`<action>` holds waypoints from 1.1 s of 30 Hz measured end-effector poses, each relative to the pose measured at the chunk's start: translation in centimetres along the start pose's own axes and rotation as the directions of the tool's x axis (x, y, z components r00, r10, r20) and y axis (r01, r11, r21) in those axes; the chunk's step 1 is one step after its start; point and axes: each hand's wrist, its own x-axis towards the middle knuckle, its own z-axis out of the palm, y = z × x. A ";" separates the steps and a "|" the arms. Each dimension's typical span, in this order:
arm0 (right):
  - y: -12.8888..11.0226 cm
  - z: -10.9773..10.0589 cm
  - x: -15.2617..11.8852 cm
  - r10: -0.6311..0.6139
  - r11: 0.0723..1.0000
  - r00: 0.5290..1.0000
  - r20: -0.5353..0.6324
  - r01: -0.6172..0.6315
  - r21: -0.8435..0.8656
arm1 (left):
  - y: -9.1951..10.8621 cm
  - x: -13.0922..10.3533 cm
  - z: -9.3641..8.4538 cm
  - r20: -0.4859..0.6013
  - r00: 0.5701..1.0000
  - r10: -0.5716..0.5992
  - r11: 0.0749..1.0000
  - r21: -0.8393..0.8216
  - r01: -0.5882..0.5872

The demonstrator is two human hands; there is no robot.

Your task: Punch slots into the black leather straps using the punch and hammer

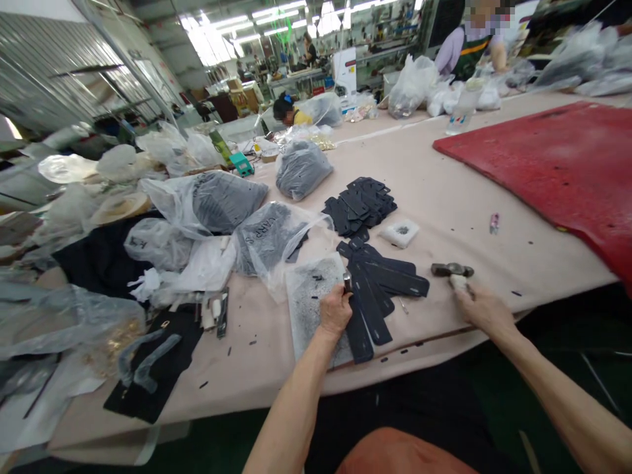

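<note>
My left hand (pixel 336 311) is closed around a short metal punch (pixel 347 282), over the right edge of a speckled white board (pixel 313 296). In my right hand (pixel 481 306) is the pale handle of a hammer (pixel 453 269), its metal head raised near the table's front edge. Dark slotted strips (pixel 378 283) lie fanned out between my hands, some beside my left hand. Behind them sits a heap of similar dark pieces (pixel 360 204). A small white block (pixel 399 232) with a dark patch is right of the heap.
Plastic bags of dark material (pixel 222 201) crowd the left of the table (pixel 424 171). A black cloth piece (pixel 158 368) lies front left. A red sheet (pixel 548 171) covers the right side. Small dark scraps are scattered about. A person in an apron (pixel 469 49) is across the table.
</note>
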 end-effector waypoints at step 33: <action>-16.3 14.6 -6.9 -0.248 0.961 0.922 0.298 0.272 -0.042 | 0.8 -4.0 -3.5 -0.072 0.942 -0.329 0.877 -0.394 0.276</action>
